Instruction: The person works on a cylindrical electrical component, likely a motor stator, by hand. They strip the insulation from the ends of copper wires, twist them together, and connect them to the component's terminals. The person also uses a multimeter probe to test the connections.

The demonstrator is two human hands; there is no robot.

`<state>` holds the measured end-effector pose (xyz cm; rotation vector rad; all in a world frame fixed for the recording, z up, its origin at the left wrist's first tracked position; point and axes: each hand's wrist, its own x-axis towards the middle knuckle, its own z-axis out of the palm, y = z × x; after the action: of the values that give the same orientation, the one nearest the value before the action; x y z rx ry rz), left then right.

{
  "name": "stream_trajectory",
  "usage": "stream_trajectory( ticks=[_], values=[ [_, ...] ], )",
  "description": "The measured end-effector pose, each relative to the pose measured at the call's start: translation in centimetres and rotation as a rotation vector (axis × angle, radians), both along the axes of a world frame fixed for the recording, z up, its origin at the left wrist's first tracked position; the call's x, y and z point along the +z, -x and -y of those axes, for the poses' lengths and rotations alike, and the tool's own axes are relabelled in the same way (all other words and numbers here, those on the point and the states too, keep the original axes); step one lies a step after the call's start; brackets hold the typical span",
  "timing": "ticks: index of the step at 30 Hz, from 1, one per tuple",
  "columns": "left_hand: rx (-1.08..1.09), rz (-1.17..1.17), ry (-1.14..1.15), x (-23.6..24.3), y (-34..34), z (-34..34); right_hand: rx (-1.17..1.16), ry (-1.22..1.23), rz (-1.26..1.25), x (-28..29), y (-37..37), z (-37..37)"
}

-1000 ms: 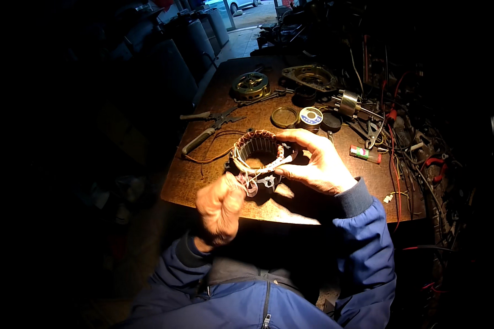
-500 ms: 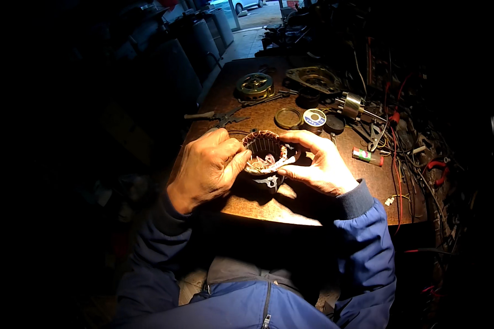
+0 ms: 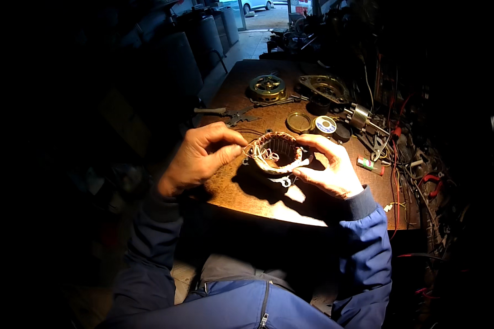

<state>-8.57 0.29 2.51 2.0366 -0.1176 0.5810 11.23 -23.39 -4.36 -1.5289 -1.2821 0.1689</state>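
Note:
A ring-shaped motor stator with copper windings laced around its rim is held just over the wooden bench, tilted so that its opening faces me. My right hand grips its right side, fingers on the far rim and thumb on the near one. At the stator's left edge, my left hand pinches the end of a thin wire between thumb and forefinger. Loose pale wire leads loop across the opening. A metal lug sticks out below the near rim.
Beyond the stator lie pliers, a round slotted housing, a flanged housing, a shallow round tin and a labelled spool. On the right are a shafted metal cylinder, a small tube and tangled wires.
My left hand has drawn back left from the stator's rim, pulling wire leads up and across its opening. My right hand keeps its hold on the stator.

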Motion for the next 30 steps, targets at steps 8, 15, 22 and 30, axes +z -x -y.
stream_trajectory(
  ticks=[8,15,22,30],
  values=[
    [-0.177,0.170,0.679,1.0,0.9,-2.3,-0.262,-0.118,0.475,2.1,5.6,-1.5],
    [-0.226,0.223,0.688,3.2,-0.1,-3.1,-0.272,-0.015,0.544,4.1,7.4,-3.4],
    [-0.134,0.165,0.633,1.1,-1.7,-4.9,-0.145,0.073,-0.057,4.7,7.1,-2.6],
    [0.064,0.121,0.383,-3.7,-0.6,-4.6,-0.291,-0.038,-0.097,4.0,8.7,-1.4]
  ],
)
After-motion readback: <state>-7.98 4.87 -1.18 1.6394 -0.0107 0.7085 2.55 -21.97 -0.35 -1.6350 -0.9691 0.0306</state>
